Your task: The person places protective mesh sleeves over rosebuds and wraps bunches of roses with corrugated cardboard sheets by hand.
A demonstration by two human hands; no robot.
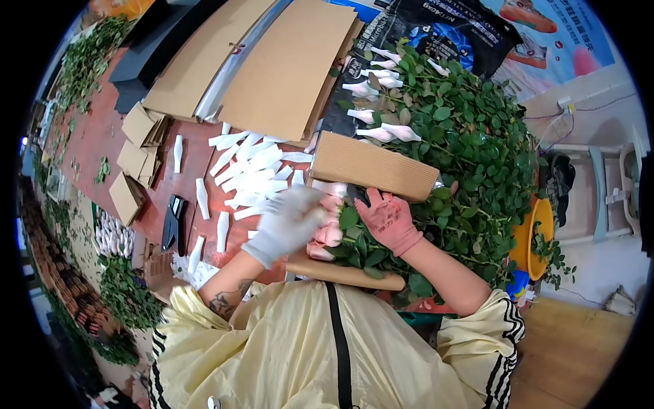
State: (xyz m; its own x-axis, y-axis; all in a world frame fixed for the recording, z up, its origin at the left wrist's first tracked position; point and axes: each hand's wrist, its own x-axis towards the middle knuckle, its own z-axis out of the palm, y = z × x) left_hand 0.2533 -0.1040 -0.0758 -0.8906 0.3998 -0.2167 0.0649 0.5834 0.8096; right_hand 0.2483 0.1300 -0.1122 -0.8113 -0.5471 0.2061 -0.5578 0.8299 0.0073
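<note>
My left hand [289, 221], in a pale grey glove, is smeared by motion beside pink roses [328, 235]; whether it holds anything is unclear. My right hand [386, 221], in a pink glove with dark fingertips, lies palm down with its fingers apart. It rests over rose stems and leaves [361, 249], against the lower edge of a corrugated cardboard wrap [375, 163]. Another brown cardboard piece [347, 273] lies below the roses, close to my body. White foam sleeves [255, 163] are heaped beyond my left hand.
A black stapler [174, 223] and small cardboard pieces [139, 163] lie at left on the red table [92, 146]. Large cardboard sheets [289, 65] are stacked at the back. Many leafy rose stems [470, 143] fill the right, beside a yellow basin [540, 238].
</note>
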